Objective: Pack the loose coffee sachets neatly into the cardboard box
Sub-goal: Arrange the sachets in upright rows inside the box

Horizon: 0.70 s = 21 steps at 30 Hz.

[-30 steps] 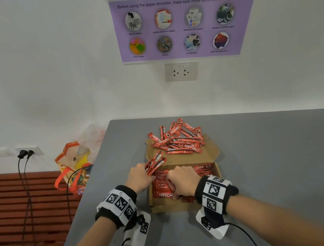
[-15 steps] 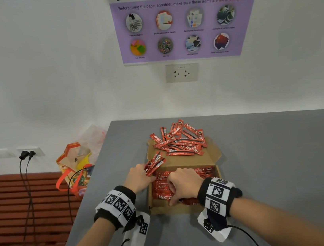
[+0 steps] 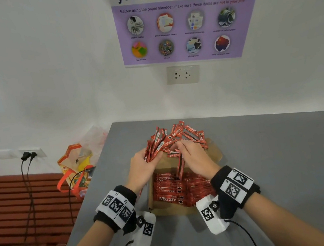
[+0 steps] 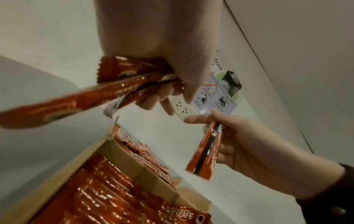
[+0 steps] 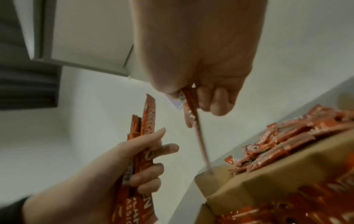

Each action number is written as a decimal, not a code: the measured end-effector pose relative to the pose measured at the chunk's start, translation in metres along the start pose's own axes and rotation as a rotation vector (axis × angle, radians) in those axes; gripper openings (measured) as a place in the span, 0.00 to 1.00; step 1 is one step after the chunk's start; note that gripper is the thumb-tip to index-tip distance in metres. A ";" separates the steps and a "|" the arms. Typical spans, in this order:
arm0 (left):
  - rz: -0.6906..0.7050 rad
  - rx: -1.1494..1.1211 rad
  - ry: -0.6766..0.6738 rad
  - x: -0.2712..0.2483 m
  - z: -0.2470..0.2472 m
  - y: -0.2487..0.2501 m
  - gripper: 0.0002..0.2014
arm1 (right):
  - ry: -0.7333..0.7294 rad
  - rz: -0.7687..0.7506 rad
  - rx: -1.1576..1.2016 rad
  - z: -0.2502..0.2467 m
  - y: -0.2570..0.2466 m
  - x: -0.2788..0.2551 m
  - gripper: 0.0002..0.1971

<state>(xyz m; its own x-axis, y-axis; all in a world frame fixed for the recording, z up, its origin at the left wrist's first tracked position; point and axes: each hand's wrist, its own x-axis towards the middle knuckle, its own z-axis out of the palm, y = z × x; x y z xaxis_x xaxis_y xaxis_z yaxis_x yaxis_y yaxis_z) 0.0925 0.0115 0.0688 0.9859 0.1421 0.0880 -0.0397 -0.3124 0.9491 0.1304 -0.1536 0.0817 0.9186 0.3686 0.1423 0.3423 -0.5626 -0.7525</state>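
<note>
Grey table [image 3: 278,169] held the cardboard box [image 3: 169,209], part-filled with sachets, loose pile [image 3: 181,134] behind. Left hand [image 3: 142,167] gripped a bunch [image 3: 153,152]; right hand [image 3: 195,157] pinched one sachet [image 3: 180,165] above the box.

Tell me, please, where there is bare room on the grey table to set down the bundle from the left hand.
The grey table is bare right of the cardboard box, out to its right edge, and in front of the box between the forearms. It is crowded behind the box, where the loose sachets are piled on its back flap.
</note>
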 end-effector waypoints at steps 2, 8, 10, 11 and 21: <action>0.002 -0.067 -0.045 -0.001 -0.001 0.001 0.05 | 0.054 0.018 0.104 -0.001 0.004 -0.003 0.18; -0.070 -0.116 -0.292 -0.007 0.000 0.002 0.07 | 0.187 0.007 0.181 0.008 0.013 -0.015 0.07; -0.065 -0.031 -0.313 -0.007 -0.001 -0.003 0.08 | 0.218 -0.014 0.140 0.010 0.015 -0.018 0.06; -0.057 0.000 -0.295 -0.007 -0.002 -0.005 0.08 | 0.208 -0.031 0.158 0.011 0.016 -0.020 0.05; -0.110 0.007 -0.107 -0.004 -0.009 -0.011 0.03 | 0.089 -0.098 0.072 0.010 0.014 -0.027 0.03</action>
<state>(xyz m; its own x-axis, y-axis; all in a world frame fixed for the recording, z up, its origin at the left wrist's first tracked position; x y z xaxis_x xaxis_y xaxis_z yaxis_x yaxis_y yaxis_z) 0.0877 0.0225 0.0609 0.9959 0.0748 -0.0500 0.0707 -0.3068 0.9491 0.1089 -0.1637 0.0606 0.8963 0.3506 0.2713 0.4192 -0.4711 -0.7761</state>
